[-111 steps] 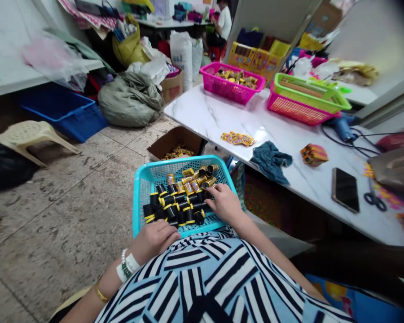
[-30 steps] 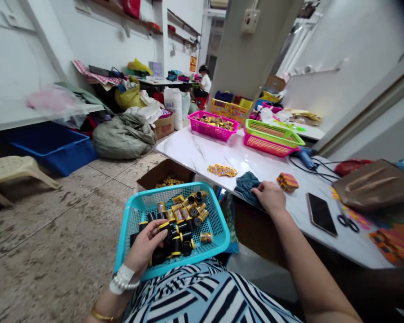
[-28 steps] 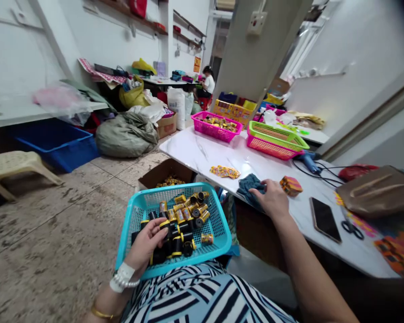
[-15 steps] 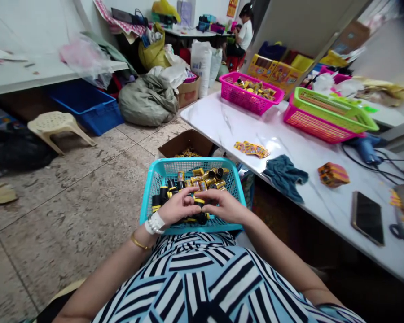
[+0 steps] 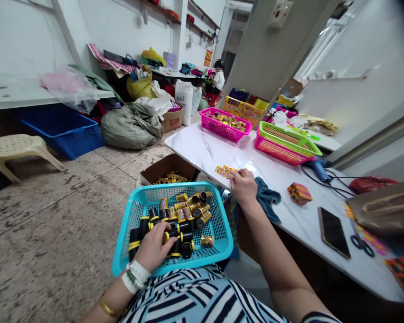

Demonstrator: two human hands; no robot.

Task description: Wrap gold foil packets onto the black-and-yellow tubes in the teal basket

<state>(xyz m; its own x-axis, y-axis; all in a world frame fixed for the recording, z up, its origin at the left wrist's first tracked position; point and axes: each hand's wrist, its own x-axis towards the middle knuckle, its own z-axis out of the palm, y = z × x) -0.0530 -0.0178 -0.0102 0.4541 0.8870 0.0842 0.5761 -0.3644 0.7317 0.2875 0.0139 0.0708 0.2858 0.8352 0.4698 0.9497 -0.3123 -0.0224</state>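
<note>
A turquoise basket rests against my lap. It holds several black plastic cylinders with yellow rims and several cylinders wrapped in yellow printed labels. Down among the black ones, my left hand has its fingers and thumb curled round a black cylinder. Over at the table's near edge, my right hand pinches at the spread of yellow printed labels; its fingertips partly hide what they grip. One wrapped cylinder lies apart at the basket's right side.
On the white table are a pink basket, a green basket in another pink one, a blue cloth, a printed stack, a phone and scissors. A cardboard box stands behind the turquoise basket.
My right hand has left the basket and moved right to the labels on the table. My left hand stays over the basket, lower among the black cylinders. The view has shifted and turned right.
</note>
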